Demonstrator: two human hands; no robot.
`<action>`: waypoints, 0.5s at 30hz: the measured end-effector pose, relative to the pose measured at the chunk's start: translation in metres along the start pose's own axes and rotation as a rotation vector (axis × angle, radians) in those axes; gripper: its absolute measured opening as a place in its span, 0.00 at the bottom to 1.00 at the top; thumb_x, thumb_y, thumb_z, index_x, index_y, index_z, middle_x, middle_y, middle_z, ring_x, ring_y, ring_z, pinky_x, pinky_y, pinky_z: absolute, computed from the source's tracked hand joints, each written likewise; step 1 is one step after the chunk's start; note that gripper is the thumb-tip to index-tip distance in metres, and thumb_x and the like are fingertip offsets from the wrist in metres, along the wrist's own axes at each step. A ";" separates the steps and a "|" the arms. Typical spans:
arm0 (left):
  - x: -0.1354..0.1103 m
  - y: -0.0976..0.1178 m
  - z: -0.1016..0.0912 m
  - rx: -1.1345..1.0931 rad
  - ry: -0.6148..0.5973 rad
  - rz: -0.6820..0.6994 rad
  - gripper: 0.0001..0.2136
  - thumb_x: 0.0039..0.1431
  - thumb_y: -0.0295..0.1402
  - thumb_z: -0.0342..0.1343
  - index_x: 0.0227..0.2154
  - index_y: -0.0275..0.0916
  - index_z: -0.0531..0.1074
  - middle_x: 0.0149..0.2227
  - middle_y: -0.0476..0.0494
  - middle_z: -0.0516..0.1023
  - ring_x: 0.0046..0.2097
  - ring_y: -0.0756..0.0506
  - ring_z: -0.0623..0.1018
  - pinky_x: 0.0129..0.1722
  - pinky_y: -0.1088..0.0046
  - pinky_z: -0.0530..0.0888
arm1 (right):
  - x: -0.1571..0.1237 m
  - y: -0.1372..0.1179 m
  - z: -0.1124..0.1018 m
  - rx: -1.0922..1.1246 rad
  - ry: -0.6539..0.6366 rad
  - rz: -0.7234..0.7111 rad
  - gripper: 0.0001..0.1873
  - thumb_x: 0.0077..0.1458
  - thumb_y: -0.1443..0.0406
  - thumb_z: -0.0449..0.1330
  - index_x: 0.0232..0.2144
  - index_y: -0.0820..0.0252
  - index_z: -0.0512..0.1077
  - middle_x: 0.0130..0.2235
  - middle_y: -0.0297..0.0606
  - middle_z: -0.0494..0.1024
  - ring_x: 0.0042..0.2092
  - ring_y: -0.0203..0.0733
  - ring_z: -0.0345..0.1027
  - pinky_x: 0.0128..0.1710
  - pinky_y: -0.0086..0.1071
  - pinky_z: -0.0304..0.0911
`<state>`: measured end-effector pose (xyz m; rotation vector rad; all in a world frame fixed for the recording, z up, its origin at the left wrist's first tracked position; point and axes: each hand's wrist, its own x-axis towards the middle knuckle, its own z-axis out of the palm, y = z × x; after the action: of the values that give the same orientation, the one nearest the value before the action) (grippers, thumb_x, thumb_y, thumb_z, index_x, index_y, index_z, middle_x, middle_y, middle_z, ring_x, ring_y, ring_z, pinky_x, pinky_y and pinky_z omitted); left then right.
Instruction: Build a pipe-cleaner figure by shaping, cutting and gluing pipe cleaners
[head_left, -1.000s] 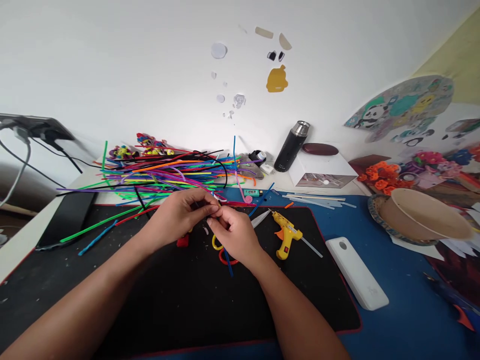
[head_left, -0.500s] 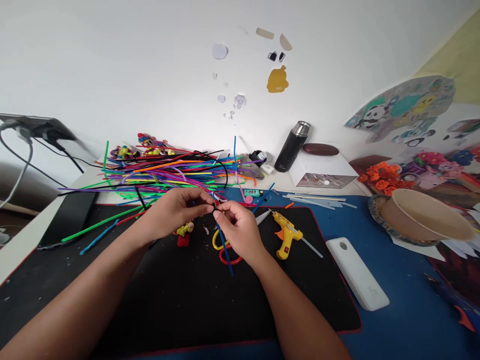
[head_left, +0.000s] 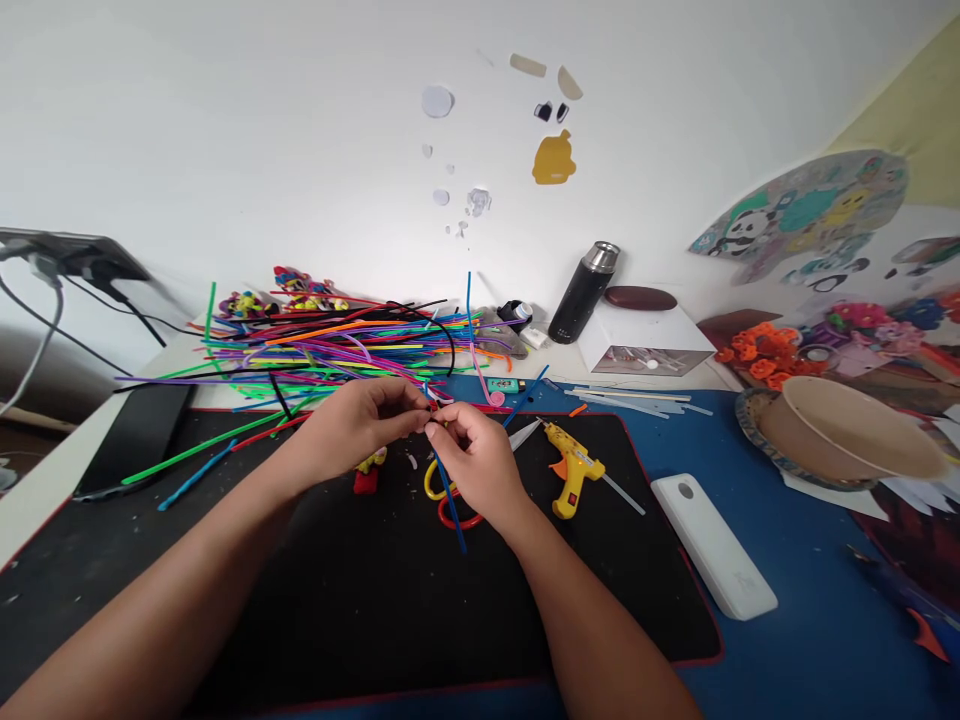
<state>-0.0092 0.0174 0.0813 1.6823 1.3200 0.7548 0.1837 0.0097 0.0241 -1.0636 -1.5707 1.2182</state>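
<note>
My left hand point(head_left: 367, 420) is closed in a pinch, its thumb and forefinger meeting the fingertips of the other hand on a tiny black piece point(head_left: 433, 408). Closed likewise, my right hand point(head_left: 480, 455) has a blue pipe cleaner point(head_left: 456, 522) running down from its fingertips, over the scissors. Fingers hide most of the black piece and how it joins the blue one. Under the hands lie scissors with yellow and red handles point(head_left: 448, 520). A small yellow and red figure point(head_left: 366, 482) sits just below my left hand, partly covered by it.
Many coloured pipe cleaners point(head_left: 352, 345) are heaped at the back left. A yellow glue gun point(head_left: 574, 470) lies right of my hands, near a white power bank point(head_left: 716, 545). Behind stand a black thermos point(head_left: 583, 300) and a white box point(head_left: 645, 345). At right is a bowl point(head_left: 862, 430).
My left hand has shifted very slightly, covering more of the small yellow figure. Both hands stay pinched together at the same spot.
</note>
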 end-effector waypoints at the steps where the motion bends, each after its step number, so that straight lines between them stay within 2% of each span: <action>1: 0.001 0.001 0.001 -0.089 0.008 -0.008 0.16 0.57 0.49 0.68 0.34 0.40 0.81 0.29 0.48 0.80 0.30 0.47 0.75 0.29 0.74 0.69 | 0.000 0.000 -0.001 0.064 0.008 0.013 0.09 0.64 0.57 0.63 0.36 0.55 0.74 0.23 0.26 0.65 0.23 0.35 0.58 0.25 0.31 0.53; 5: 0.004 0.002 0.008 -0.381 0.064 -0.080 0.21 0.48 0.49 0.76 0.33 0.38 0.79 0.29 0.48 0.80 0.30 0.48 0.77 0.29 0.74 0.72 | 0.002 0.000 -0.002 0.273 0.015 0.051 0.16 0.63 0.50 0.65 0.38 0.56 0.73 0.23 0.26 0.69 0.21 0.33 0.60 0.21 0.29 0.56; 8: 0.005 0.000 0.013 -0.506 0.097 -0.117 0.22 0.44 0.48 0.78 0.32 0.38 0.79 0.27 0.48 0.80 0.29 0.49 0.77 0.29 0.75 0.72 | 0.002 0.000 -0.002 0.358 0.028 0.073 0.18 0.61 0.49 0.67 0.38 0.56 0.72 0.23 0.25 0.70 0.20 0.32 0.60 0.19 0.28 0.56; 12: 0.006 -0.004 0.017 -0.541 0.107 -0.126 0.21 0.44 0.47 0.79 0.32 0.38 0.80 0.27 0.48 0.81 0.28 0.50 0.76 0.27 0.76 0.71 | 0.003 0.000 -0.002 0.399 0.052 0.086 0.18 0.60 0.50 0.67 0.39 0.56 0.72 0.23 0.26 0.72 0.19 0.32 0.60 0.18 0.27 0.54; 15: 0.006 -0.005 0.017 -0.502 0.102 -0.122 0.21 0.45 0.47 0.79 0.33 0.38 0.80 0.28 0.47 0.81 0.28 0.49 0.76 0.26 0.76 0.71 | 0.003 -0.002 -0.003 0.383 0.070 0.071 0.17 0.60 0.50 0.67 0.37 0.56 0.72 0.20 0.24 0.68 0.19 0.32 0.59 0.18 0.27 0.54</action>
<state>0.0052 0.0196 0.0690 1.1679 1.1662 1.0122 0.1856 0.0127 0.0266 -0.9048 -1.1915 1.4442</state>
